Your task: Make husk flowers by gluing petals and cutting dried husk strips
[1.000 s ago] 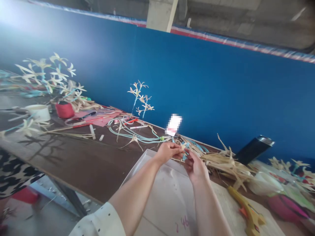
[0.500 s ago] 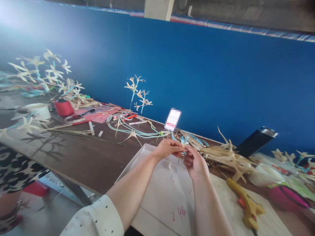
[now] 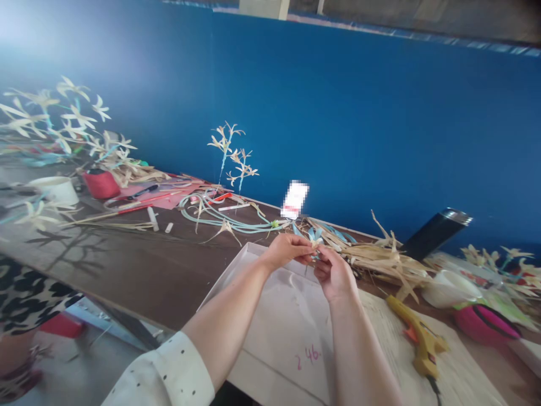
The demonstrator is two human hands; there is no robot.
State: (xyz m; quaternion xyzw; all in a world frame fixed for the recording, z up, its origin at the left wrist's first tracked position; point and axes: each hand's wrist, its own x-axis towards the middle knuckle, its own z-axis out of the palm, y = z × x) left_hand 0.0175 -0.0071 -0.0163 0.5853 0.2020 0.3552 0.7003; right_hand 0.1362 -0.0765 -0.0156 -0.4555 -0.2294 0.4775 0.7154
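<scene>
Above the far edge of a shallow white box [image 3: 274,316], a small cream-and-blue flower [image 3: 315,237] sits between two hands. The left hand [image 3: 289,250] pinches it, thumb against forefinger; the right hand [image 3: 337,274] meets it opposite, fingers curled narrow, though whether they grip or merely touch it I cannot tell. Meeting it from both sides probably steadies so light a piece. Just beyond lie dried husk strips [image 3: 376,259], within easy reach. A bright phone [image 3: 295,200] leans near the blue panel [image 3: 359,124], seemingly angled for hands-free viewing. Rightward, a yellow glue gun [image 3: 416,332] rests on paper [image 3: 460,349], perhaps to catch drips.
</scene>
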